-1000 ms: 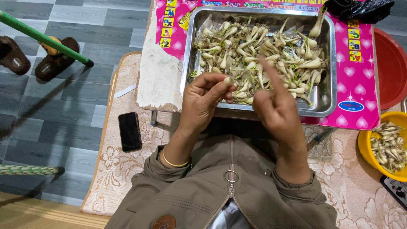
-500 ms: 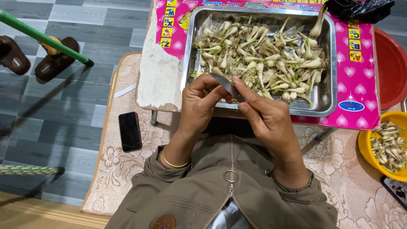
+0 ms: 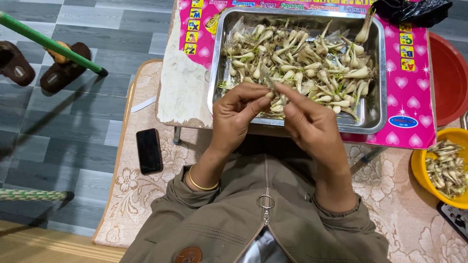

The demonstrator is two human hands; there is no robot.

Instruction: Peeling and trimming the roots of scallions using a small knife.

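Phone (image 3: 149, 150) lies left on the mat. Your left hand (image 3: 237, 116) and right hand (image 3: 308, 127) meet over the tray's (image 3: 379, 109) near rim, both pinching one small bulb (image 3: 274, 88), so peelings fall inside. Yellow bowl (image 3: 420, 168) sits right.

right hand (image 3: 312, 124), raised open-fingered a second ago, is now down against the left hand (image 3: 236, 114) at the tray's near rim. both pinch one small pale bulb (image 3: 274, 90), fingertips closer than half a second ago.
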